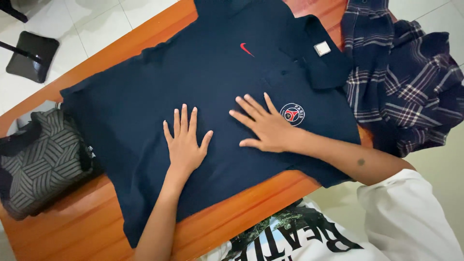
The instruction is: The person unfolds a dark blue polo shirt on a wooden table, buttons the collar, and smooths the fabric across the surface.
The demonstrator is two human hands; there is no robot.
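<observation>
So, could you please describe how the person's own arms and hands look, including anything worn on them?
Both hands are bare: the left hand and right hand show no gloves, rings or watch. The left forearm is uncovered. The right arm carries a small dark mark on the forearm and ends in a loose white short sleeve.

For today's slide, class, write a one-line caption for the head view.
Both hands, left and right, press flat on a navy polo shirt spread over an orange table, a plaid shirt beside it.
</observation>
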